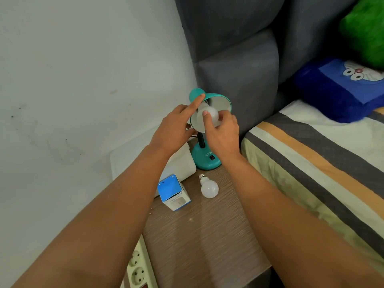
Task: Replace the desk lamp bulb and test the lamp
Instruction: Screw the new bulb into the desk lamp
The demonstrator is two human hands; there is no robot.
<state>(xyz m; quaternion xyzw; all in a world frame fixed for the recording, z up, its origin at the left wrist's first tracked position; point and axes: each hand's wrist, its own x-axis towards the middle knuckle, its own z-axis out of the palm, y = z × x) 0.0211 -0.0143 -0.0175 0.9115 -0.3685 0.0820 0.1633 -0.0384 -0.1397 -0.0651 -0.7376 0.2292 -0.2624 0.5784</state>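
- Nearest, a white power strip (138,267) with round sockets lies off the left edge of the brown wood-grain worktop (207,235)
- Further in, a blue and white bulb box (173,192) stands on the worktop, and a loose white bulb (209,187) lies on its side just right of it, screw cap pointing away
- A white container (182,165) sits behind the box, beside the teal lamp base (205,159) with its black switch
- The right hand (223,132) is closed round a white bulb in the lamp (207,114), thumb across the globe, the bulb's neck in the socket
- The left hand (174,129) is spread, index finger laid along the top of the teal shade (220,100), the other fingers at the shade's lower rim
- Behind stands a grey padded headboard (239,65); to the right, a striped bed (322,163) with a blue cartoon pillow (336,90)
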